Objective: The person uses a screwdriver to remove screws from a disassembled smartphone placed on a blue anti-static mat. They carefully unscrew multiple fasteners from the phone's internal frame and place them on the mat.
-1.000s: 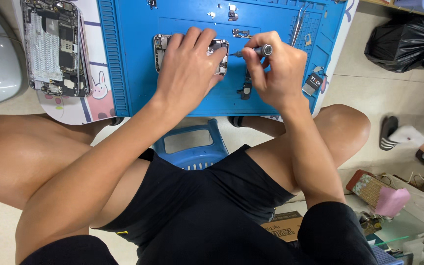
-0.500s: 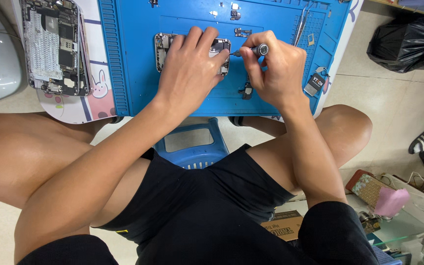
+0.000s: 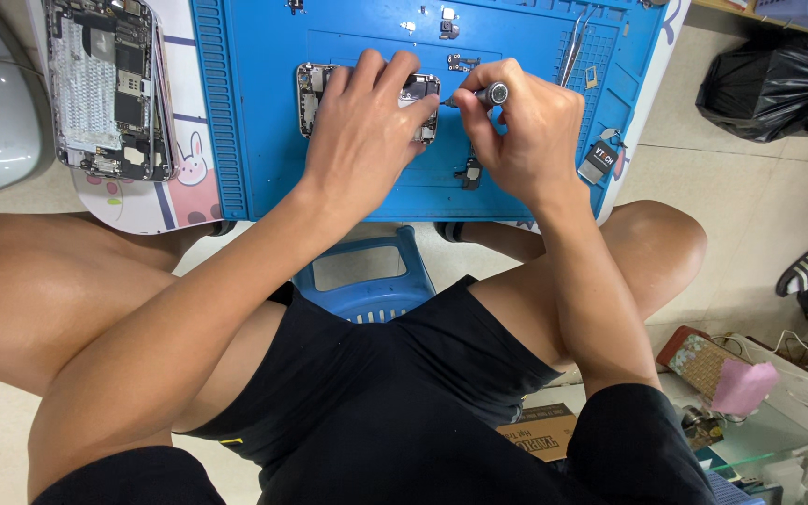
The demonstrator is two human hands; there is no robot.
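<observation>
Your low counter (image 3: 165, 201) carries a blue repair mat (image 3: 254, 103), with a stack of opened phone bodies (image 3: 109, 89) lying just beside the mat's left edge and tweezers (image 3: 572, 47) resting near its upper right. Your left hand (image 3: 362, 131) lies flat with fingers spread over the disassembled phone (image 3: 315, 93) in the middle of the mat, pressing it down. Your right hand (image 3: 526, 131) pinches a small precision screwdriver (image 3: 483, 93) between thumb and fingers, its tip at the phone's right edge, with a small loose part (image 3: 468, 173) just below.
</observation>
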